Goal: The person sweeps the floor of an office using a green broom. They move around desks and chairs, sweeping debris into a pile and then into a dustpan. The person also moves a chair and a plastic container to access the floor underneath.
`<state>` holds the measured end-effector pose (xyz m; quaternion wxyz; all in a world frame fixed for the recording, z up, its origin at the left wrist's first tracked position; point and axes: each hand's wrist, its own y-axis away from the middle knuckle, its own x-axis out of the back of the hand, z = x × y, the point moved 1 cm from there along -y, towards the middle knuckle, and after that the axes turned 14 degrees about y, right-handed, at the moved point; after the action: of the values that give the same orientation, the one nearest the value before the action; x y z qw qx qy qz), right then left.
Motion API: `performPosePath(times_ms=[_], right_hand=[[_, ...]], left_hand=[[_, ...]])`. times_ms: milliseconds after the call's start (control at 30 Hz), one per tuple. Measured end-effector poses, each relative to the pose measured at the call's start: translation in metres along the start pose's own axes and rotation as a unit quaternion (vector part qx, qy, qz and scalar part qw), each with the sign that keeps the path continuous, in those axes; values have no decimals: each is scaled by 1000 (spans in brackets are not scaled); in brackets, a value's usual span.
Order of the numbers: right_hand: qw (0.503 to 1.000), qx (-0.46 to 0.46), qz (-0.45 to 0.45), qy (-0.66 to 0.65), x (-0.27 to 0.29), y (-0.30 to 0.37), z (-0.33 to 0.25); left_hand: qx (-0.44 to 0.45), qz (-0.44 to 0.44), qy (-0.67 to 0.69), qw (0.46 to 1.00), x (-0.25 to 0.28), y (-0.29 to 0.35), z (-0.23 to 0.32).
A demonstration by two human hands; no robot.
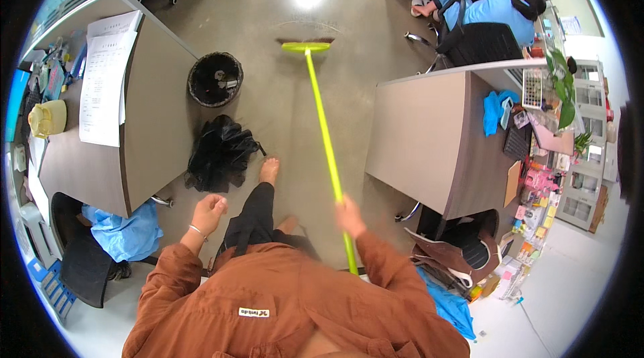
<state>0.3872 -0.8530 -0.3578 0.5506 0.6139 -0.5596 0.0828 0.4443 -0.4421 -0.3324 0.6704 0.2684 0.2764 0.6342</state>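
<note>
A broom with a bright green-yellow handle [325, 130] reaches away from me across the floor. Its broad head [306, 46] rests on the floor ahead, dark bristles on the far side. My right hand [349, 217], slightly blurred, is wrapped round the upper part of the handle. On the left, my left hand [208, 214] is raised beside my leg with its fingers curled in and nothing visible in them; a thin bracelet circles the wrist. Closest to it lies a crumpled black umbrella [221, 155], its cloth loosely bunched.
A black waste bin [215, 80] with bits of rubbish stands beyond the umbrella, against the left desk [153, 100]. Another desk [419, 137] flanks the aisle at right. Behind it, a person in blue [486, 13] sits on a black office chair [481, 46]. Chairs stand near me on both sides.
</note>
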Motion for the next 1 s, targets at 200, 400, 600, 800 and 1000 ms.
performPosePath(times_ms=[200, 400, 600, 800, 1000], right_hand=[[984, -71, -147, -67, -7, 101, -15], [947, -133, -216, -196, -4, -15, -73], [941, -99, -171, -274, 16, -211, -153], [937, -121, -141, -296, 65, -231, -137], [961, -155, -127, -192, 91, -14, 30]], left_hand=[[65, 7, 13, 998, 3, -5, -12], [104, 47, 65, 991, 15, -15, -27], [141, 129, 135, 972, 46, -8, -42], [188, 192, 169, 948, 55, 3, -40], [241, 182, 249, 920, 42, -11, -74]])
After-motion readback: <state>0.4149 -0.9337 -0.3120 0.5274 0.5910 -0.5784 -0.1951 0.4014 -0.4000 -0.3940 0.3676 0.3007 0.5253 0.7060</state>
